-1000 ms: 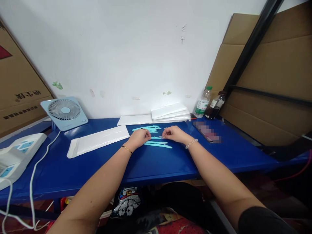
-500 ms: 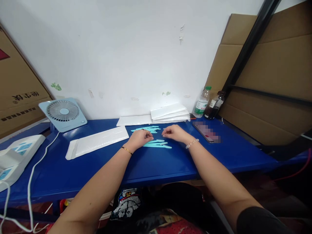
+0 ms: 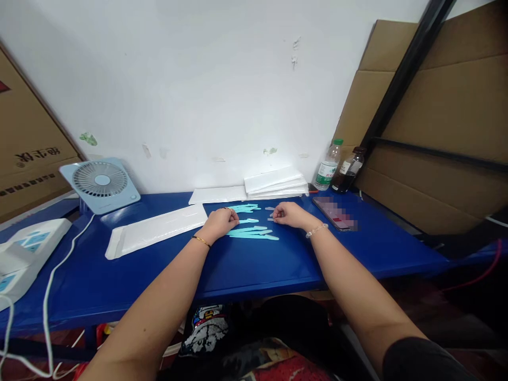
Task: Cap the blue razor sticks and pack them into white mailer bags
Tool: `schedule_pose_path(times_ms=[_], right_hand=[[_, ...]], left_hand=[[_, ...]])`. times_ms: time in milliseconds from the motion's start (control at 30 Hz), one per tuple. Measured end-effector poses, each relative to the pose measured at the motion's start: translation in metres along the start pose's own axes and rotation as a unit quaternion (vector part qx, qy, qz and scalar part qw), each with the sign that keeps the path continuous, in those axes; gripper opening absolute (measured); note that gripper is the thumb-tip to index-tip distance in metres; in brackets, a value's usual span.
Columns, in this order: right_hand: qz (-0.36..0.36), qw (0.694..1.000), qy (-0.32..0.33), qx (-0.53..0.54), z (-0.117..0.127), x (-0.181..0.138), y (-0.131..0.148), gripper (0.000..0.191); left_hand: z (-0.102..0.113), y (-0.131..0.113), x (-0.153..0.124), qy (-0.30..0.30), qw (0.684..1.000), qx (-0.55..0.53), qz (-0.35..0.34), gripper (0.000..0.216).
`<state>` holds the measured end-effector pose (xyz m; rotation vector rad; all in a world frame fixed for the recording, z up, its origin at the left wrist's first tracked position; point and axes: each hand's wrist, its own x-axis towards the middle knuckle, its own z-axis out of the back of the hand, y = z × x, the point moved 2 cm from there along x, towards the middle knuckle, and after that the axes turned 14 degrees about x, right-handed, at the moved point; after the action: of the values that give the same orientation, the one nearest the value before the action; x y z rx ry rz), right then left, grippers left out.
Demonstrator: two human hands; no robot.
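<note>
My left hand [image 3: 223,221] is closed in a pinch on the handle of a turquoise eyebrow razor [image 3: 249,220], whose head points right. Opposite it, my right hand [image 3: 287,214] is pinched at the fingertips on a small clear cap [image 3: 270,219]. Another clear piece [image 3: 269,208] lies on the table just behind that one. Several turquoise razors [image 3: 254,236] lie fanned out in front of my left hand. A further pile of razors [image 3: 248,208] rests behind it, partly hidden by the fingers.
On the blue table [image 3: 262,270] a white padded envelope [image 3: 159,227] lies to the left, with stacked envelopes [image 3: 273,182] against the wall. A fan [image 3: 103,182] and power strip [image 3: 35,243] stand left. A phone [image 3: 333,212] and two bottles [image 3: 327,169] are right.
My hands have moved apart, left hand leftward and right hand slightly rightward. The held razor's head now shows between them, and a clear cap shows at my right fingertips.
</note>
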<state>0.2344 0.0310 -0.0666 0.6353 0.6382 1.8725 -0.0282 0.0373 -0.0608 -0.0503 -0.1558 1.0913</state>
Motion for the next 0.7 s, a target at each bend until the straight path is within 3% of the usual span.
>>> schedule_pose_path(times_ms=[367,700], right_hand=[[-0.007,0.999,0.016,0.047,-0.012,0.001,0.018,0.012],[-0.026,0.998,0.013,0.051,-0.011,0.0,0.018,0.011]], left_hand=[[-0.003,-0.006,0.001,-0.04,0.998,0.012,-0.055,0.021],[-0.003,-0.004,0.001,-0.025,0.992,-0.066,-0.105,0.027]])
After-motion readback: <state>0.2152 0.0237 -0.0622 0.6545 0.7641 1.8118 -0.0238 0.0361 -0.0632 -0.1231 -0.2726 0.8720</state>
